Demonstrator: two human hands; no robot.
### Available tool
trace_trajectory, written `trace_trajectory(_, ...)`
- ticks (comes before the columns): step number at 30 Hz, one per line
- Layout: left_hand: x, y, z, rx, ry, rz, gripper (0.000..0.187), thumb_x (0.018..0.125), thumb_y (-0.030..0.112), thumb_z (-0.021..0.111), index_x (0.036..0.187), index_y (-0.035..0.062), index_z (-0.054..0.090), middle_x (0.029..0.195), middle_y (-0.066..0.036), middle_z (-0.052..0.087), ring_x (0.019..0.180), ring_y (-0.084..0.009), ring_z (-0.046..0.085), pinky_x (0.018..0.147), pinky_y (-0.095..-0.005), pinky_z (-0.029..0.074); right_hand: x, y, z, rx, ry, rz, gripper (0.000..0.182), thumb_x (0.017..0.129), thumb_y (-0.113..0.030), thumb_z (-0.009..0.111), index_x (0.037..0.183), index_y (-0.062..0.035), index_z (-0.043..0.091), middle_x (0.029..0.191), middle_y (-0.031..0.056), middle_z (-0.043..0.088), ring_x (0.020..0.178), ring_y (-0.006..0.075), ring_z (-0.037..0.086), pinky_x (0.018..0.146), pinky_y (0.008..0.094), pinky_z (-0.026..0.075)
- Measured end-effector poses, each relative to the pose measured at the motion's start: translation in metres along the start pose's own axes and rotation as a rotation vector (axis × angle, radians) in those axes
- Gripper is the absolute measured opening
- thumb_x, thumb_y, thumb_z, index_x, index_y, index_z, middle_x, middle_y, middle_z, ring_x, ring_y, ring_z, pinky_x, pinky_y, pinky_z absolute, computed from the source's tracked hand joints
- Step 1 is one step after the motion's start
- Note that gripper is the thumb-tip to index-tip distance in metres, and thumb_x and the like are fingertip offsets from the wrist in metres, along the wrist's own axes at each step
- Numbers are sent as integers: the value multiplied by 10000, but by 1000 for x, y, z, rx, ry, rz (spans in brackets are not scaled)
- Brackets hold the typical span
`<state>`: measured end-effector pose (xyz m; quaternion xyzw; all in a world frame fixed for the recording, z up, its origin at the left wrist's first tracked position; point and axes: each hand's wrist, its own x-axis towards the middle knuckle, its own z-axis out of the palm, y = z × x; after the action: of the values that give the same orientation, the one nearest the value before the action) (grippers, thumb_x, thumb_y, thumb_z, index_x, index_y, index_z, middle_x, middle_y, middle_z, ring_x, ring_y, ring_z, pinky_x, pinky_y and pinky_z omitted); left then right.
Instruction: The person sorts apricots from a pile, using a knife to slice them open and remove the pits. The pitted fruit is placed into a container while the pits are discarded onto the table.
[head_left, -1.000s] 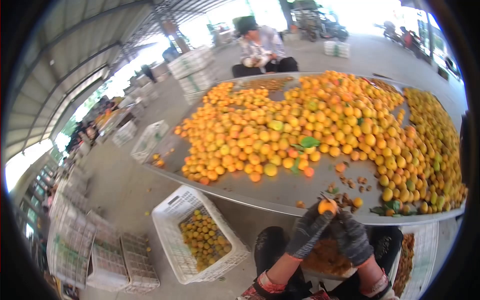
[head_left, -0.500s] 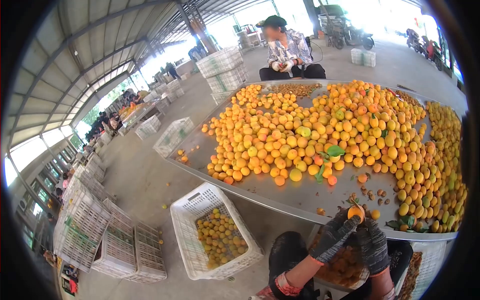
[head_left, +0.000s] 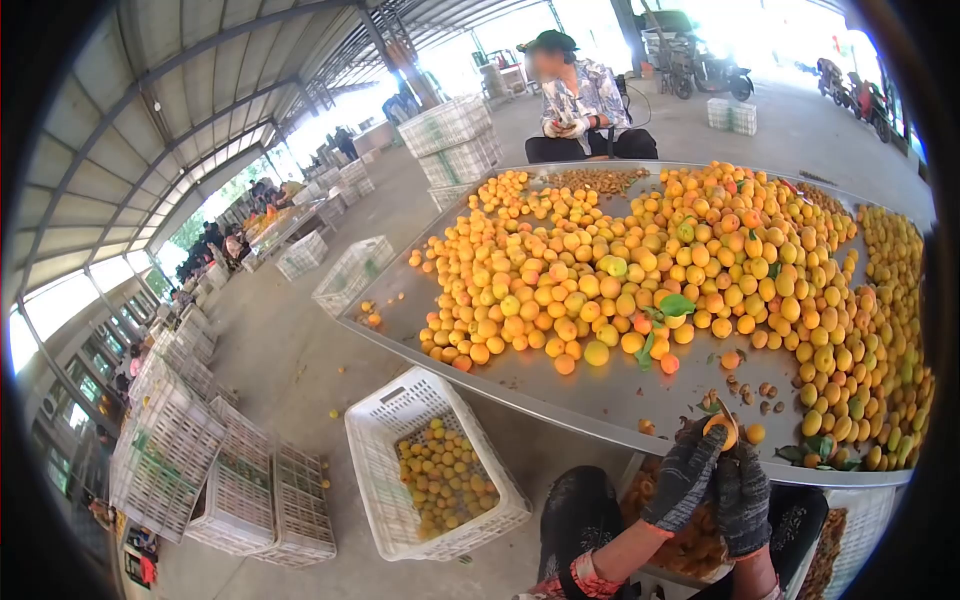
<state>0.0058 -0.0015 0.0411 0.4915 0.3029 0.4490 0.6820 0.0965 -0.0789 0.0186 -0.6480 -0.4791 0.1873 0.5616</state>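
My left hand [head_left: 684,482], in a dark grey knitted glove, is closed round an orange apricot [head_left: 722,430] at the table's near edge. Gloved the same way, my right hand [head_left: 742,505] is closed against the fruit's other side. A thin pointed sliver sticks up at the apricot; I cannot make out whether it is a blade or part of the fruit. Just beyond my hands, brown apricot stones [head_left: 765,398] and one loose apricot lie on the metal table [head_left: 560,392]. Below my hands, a container of orange pieces [head_left: 690,548] stands between my knees, partly hidden by my forearms.
A large heap of apricots [head_left: 600,270] covers much of the table, with greener ones at the right. A white crate [head_left: 365,470] partly filled with apricots stands on the floor at left, near stacked crates [head_left: 165,450]. Across the table sits a gloved co-worker [head_left: 585,105].
The apricot has turned in my fingers and now shows a darker, opened-looking side. My hands stay together at the table edge. The whole view has shifted slightly.
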Motion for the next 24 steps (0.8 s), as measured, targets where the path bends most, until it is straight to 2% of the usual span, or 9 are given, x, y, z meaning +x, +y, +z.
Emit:
trace_trajectory(5,13,-14,-21,70,-334,-9,340,877,202,533,1162,20,503,976,-41,579,907,-91,515,791,-232,423,5,-7,-22,158,-196,116,232,869,-48,491,1090,23,498,946,77,587,818,114,537,718,243,454)
trace_trajectory(8,10,-1,-17,232,-258,-4,309,872,186,539,1137,30,517,961,-43,578,907,-82,516,771,-226,430,5,-3,-22,-254,-267,-214,254,866,-45,496,1110,25,487,952,79,588,815,119,544,724,239,452)
trace_trajectory(10,2,15,-5,241,-153,-87,289,868,175,543,1117,30,526,951,-39,577,902,-81,515,764,-221,429,6,-20,-15,236,-174,255,270,866,-28,492,1128,31,471,983,74,585,846,139,551,765,242,453)
trace_trajectory(12,-1,7,-1,251,-52,-173,269,865,165,547,1098,30,536,940,-34,576,898,-79,515,756,-216,428,2,11,-10,186,-110,217,261,865,-33,500,1117,30,481,992,69,579,869,149,549,784,245,453)
trace_trajectory(14,1,-22,0,278,-10,310,251,856,168,563,1066,30,554,907,-27,579,864,-72,512,745,-217,426,-2,27,-4,135,-48,172,252,864,-38,508,1106,29,490,1000,64,573,892,159,547,803,248,454)
trace_trajectory(16,8,-22,-4,237,-68,108,261,848,179,573,1061,28,557,904,-35,585,855,-70,511,732,-226,433,-3,28,-1,1201,88,539,226,863,-69,520,1072,17,516,999,61,566,928,171,536,819,262,457)
trace_trajectory(17,9,-22,-6,197,-126,-98,272,841,191,584,1056,26,560,902,-44,592,845,-68,510,719,-235,440,-1,22,1,1204,89,538,226,863,-69,520,1072,17,516,999,61,566,928,171,536,819,262,457)
trace_trajectory(21,9,-15,-7,256,-116,48,249,824,207,594,956,-5,595,818,-127,623,744,-191,590,700,-299,458,-15,72,10,985,42,454,244,866,-111,523,1081,3,511,983,59,564,926,149,535,811,250,459)
trace_trajectory(24,10,-10,-15,384,-176,33,257,832,183,597,1033,26,569,909,-47,606,819,-69,523,720,-234,442,-9,33,-11,703,-152,353,268,864,-117,528,1098,10,500,989,56,565,923,133,537,820,246,449)
